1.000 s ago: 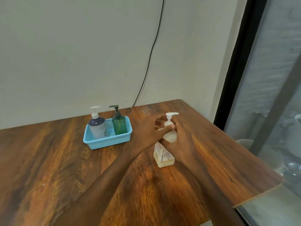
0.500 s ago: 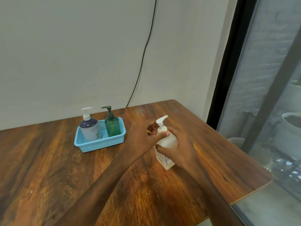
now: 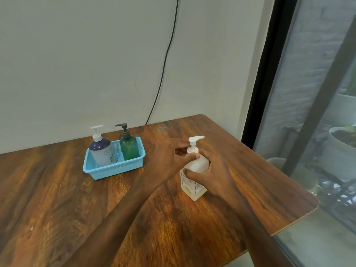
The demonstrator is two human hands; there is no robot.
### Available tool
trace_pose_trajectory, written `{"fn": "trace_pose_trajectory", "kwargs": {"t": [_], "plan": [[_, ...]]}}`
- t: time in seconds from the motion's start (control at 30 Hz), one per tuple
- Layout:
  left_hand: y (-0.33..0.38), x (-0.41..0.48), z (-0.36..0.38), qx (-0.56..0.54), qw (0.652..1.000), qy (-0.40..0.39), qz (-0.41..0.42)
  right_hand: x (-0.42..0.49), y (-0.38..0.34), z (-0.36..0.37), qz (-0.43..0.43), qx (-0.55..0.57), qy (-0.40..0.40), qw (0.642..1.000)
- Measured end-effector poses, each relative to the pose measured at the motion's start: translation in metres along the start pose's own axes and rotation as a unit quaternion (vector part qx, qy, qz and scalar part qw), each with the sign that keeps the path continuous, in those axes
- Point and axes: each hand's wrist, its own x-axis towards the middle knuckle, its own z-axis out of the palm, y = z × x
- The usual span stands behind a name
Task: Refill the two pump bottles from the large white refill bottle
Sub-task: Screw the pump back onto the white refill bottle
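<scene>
The large white refill bottle [image 3: 196, 166] stands upright on the wooden table [image 3: 77, 199], right of centre, with a white pump head pointing right. My right hand [image 3: 210, 176] wraps the bottle's body from the right. My left hand [image 3: 169, 158] pinches the collar at the base of its pump. Two pump bottles stand in a light blue basket [image 3: 115, 168] to the left: a dark blue and white bottle [image 3: 101, 151] with a white pump, and a green bottle [image 3: 129, 148] with a dark pump.
The table meets a pale wall at the back, where a black cable [image 3: 165, 60] hangs down. The table's right edge [image 3: 300, 214] runs along a glass window with a black frame [image 3: 264, 74]; plant pots sit outside.
The pump head has turned from pointing up-right to pointing right. My left hand keeps its hold at the collar and my right hand stays on the body. The camera view shifted slightly.
</scene>
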Motion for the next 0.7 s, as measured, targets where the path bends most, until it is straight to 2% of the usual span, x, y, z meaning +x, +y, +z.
{"fn": "trace_pose_trajectory", "kwargs": {"t": [0.3, 0.43, 0.57, 0.7], "plan": [[-0.009, 0.012, 0.001, -0.013, 0.996, -0.083, -0.018, 0.0, 0.005, -0.004, 0.009, 0.02, -0.002, 1.0], [-0.014, 0.01, 0.004, -0.064, 0.991, -0.11, -0.044, -0.001, 0.005, -0.002, 0.015, 0.011, -0.003, 1.0], [-0.011, 0.005, 0.015, -0.114, 0.987, -0.1, -0.059, 0.0, 0.003, -0.001, 0.02, 0.008, 0.003, 1.0], [-0.011, 0.006, 0.026, -0.068, 0.993, -0.037, -0.093, 0.0, 0.003, -0.002, 0.032, 0.012, -0.001, 0.999]]}}
